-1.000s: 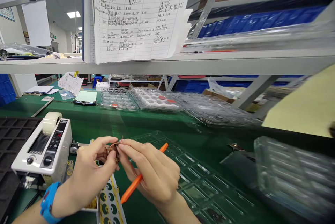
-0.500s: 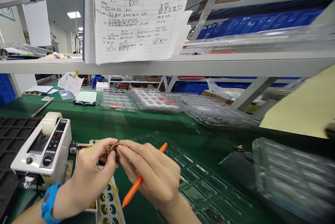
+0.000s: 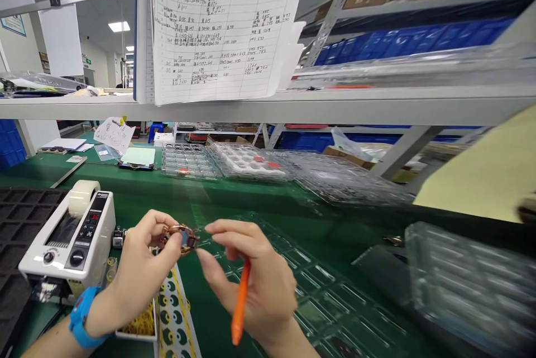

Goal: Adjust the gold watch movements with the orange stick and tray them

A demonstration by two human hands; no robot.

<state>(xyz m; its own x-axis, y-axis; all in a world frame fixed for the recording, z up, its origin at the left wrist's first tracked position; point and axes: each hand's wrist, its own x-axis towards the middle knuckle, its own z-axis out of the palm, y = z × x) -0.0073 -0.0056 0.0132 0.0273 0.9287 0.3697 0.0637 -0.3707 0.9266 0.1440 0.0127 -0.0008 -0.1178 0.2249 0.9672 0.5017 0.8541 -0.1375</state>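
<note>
My left hand (image 3: 142,268), with a blue band on its wrist, pinches a small copper-coloured ring-shaped part (image 3: 186,239) between thumb and fingers. Just right of that part is my right hand (image 3: 255,274), its thumb and index fingertips apart near the part's edge. An orange pen-like tool (image 3: 240,305) is held in the curled fingers of the right hand, pointing down. Below the left hand lie a sheet of yellow and white stickers (image 3: 173,308) and a white box (image 3: 136,338) of small yellow pieces.
A white tape dispenser (image 3: 71,240) stands at left beside a black compartment tray (image 3: 25,207). A clear tray (image 3: 318,291) lies at right, with stacked clear trays (image 3: 469,285) beyond. A shelf edge (image 3: 335,112) and hanging notebook (image 3: 221,28) cross above.
My right hand's fingertips have come away from the copper part and spread. The orange tool has swung to a steeper angle. The left hand has turned the part, showing its open face.
</note>
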